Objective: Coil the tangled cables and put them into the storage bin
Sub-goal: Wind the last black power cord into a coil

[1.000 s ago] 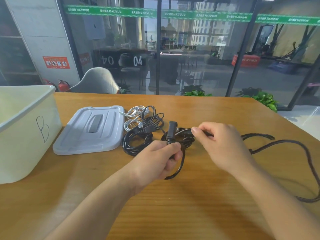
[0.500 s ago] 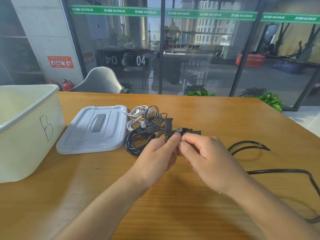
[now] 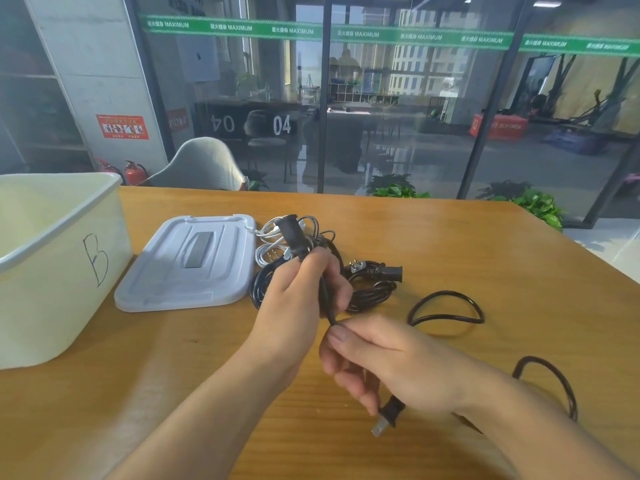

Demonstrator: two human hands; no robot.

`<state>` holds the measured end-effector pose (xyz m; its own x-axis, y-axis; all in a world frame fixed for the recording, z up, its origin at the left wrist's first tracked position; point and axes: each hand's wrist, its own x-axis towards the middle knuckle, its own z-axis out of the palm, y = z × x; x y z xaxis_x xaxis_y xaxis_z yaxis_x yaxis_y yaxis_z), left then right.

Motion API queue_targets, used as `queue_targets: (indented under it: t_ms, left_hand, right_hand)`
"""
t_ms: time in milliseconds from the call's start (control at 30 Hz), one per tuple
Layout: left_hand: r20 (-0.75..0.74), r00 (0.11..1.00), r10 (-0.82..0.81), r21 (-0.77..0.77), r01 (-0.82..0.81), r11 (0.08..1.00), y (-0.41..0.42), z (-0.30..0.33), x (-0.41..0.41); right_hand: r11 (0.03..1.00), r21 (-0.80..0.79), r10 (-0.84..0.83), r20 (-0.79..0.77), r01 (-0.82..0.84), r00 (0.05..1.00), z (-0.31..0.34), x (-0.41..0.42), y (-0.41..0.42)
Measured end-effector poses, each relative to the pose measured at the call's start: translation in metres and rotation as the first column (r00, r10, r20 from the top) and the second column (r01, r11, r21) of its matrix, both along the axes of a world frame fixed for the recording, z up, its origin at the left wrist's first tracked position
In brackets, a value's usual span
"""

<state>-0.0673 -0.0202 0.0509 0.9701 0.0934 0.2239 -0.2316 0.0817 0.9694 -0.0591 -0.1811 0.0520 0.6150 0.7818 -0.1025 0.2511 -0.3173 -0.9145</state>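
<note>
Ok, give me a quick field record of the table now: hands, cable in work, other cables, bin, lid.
left hand: grips black cable below its connector end
right hand: pinches same cable; plug sticks out beneath it
black cable: slack loops trail right on table
cable pile: black and white cords behind the hands
storage bin: open, marked B, far left
lid: flat beside bin

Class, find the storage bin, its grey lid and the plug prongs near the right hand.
storage bin [image 3: 52,271], head view, front wall.
grey lid [image 3: 194,265], head view, top face.
plug prongs [image 3: 379,427], head view, metal blades.
</note>
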Motion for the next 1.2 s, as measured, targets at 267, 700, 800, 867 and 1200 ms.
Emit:
queue_targets:
  t_ms: [267,700,800,867,1200]
  left_hand:
    - [-0.057,0.926,-0.372,-0.449,0.309,0.839,0.001,0.013,-0.006]
    - [-0.167,0.784,-0.598,-0.247,0.554,0.795,0.005,0.02,-0.011]
    - [-0.232,0.738,-0.633,-0.15,0.616,0.773,0.002,0.019,-0.012]
    - [-0.285,0.698,-0.657,-0.069,0.669,0.74,0.004,0.018,-0.013]
    - [-0.397,0.819,-0.414,0.301,0.543,0.784,-0.001,0.008,-0.012]
  right_hand:
    - [0.997,-0.038,0.067,-0.078,-0.07,0.995,-0.011,0.017,-0.005]
    - [0.897,-0.393,-0.125,0.209,0.2,0.97,0.009,0.072,-0.092]
    - [0.837,-0.446,-0.195,0.299,0.317,0.934,0.012,0.079,-0.105]
    - [0.768,-0.456,-0.263,0.417,0.45,0.87,0.014,0.083,-0.117]
    - [0.676,0.042,-0.512,0.745,0.736,0.428,0.021,0.068,-0.087]
